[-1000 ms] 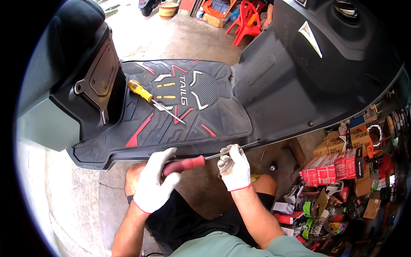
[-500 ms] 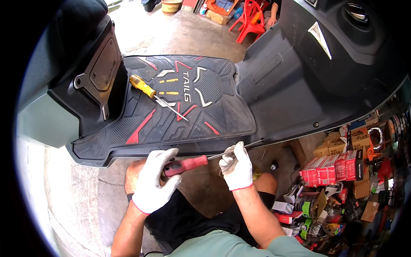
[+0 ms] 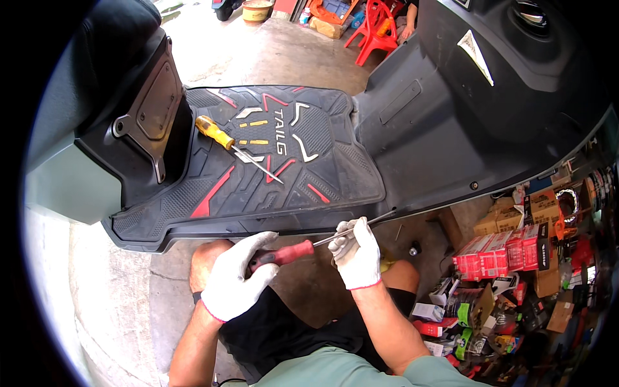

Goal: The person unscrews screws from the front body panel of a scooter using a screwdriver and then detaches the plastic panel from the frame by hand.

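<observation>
A screwdriver with a red and dark handle [image 3: 293, 252] lies slantwise between my gloved hands, along the near edge of a scooter's floorboard. My left hand [image 3: 236, 277], in a white glove, holds the butt end of the handle between thumb and fingers. On the thin metal shaft, the fingers of my white-gloved right hand [image 3: 356, 255] are pinched closed. Beyond them the shaft points to the dark lower edge of the scooter's body [image 3: 419, 155]; whether its tip touches a screw is too small to tell. A second screwdriver with a yellow handle [image 3: 215, 132] rests on the ridged black foot mat [image 3: 329, 171].
Red boxes [image 3: 493, 255] and a heap of small packages [image 3: 477, 316] stand on the floor at the right. The scooter's seat side panel [image 3: 151, 106] rises at the left. A red plastic chair [image 3: 376, 35] is at the back, near another person's hand [image 3: 407, 32].
My left hand has shifted slightly right and down, its fingers and thumb a little further round the handle's end. My right hand stays on the shaft.
</observation>
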A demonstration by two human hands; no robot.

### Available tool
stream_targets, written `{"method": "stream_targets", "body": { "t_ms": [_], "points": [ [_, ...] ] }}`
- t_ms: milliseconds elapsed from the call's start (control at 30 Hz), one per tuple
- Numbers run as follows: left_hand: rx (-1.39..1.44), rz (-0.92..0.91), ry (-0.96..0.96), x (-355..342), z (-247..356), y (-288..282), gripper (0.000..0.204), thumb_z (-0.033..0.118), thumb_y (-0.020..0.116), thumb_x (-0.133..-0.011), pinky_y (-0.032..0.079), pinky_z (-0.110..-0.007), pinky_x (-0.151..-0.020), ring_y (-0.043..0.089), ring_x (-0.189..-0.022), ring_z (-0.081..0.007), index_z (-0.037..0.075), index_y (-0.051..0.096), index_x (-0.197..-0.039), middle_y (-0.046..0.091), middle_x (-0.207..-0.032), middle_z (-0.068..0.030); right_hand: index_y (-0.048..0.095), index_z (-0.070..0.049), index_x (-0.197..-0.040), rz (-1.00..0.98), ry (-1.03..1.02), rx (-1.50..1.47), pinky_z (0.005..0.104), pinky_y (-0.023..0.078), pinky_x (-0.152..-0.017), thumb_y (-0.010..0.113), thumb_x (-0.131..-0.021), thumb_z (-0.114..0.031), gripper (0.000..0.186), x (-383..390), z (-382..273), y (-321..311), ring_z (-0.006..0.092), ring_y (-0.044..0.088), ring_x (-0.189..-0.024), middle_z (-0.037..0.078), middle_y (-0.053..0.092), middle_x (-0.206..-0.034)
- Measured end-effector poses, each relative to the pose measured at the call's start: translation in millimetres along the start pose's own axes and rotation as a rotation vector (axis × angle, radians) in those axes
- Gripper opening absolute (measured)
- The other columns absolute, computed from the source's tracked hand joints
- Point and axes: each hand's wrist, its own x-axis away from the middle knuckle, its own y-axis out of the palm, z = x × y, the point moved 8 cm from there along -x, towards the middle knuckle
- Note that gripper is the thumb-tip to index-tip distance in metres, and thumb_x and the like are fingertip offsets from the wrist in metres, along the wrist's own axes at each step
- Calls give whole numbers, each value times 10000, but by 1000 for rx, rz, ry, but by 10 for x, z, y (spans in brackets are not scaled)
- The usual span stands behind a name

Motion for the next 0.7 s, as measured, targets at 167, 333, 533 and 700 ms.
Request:
{"method": "stream_targets", "body": {
  "t_ms": [167, 333, 533, 700],
  "points": [
    [147, -314, -489, -28, -122, 130, 347, 154, 573, -916, 551, -316, -702, 704, -766, -209, -3, 624, -1221, 714, -869, -145, 631, -66, -1014, 44, -18, 92, 369, 598, -640, 565, -1013, -165, 119, 78, -29, 45, 197, 664, -670, 115, 685, -932],
    [-45, -256, 171, -557, 130, 382, 387, 187, 554, -933, 542, -386, -857, 671, -1000, -306, 2, 577, -1271, 677, -1077, -209, 638, -82, -974, 64, 0, 45, 346, 585, -586, 570, -1011, -166, 114, 75, 29, -78, 178, 656, -649, 98, 692, -883],
    [-51, -512, 210, -1277, 386, 1532, 418, 191, 587, -879, 500, -412, -968, 624, -1125, -362, 62, 588, -1276, 661, -1199, -175, 574, -92, -1113, 96, -6, 136, 285, 533, -540, 586, -997, -209, 165, 131, 26, 44, 133, 626, -617, 33, 643, -824],
    [20, -622, 223, -1574, 427, 2079, 398, 131, 597, -816, 518, -412, -930, 663, -1064, -343, 55, 628, -1205, 696, -1112, -184, 579, -127, -1126, 80, 11, 182, 277, 475, -582, 599, -998, -261, 186, 135, 23, 19, 118, 575, -645, 6, 616, -851]
  ]
}}
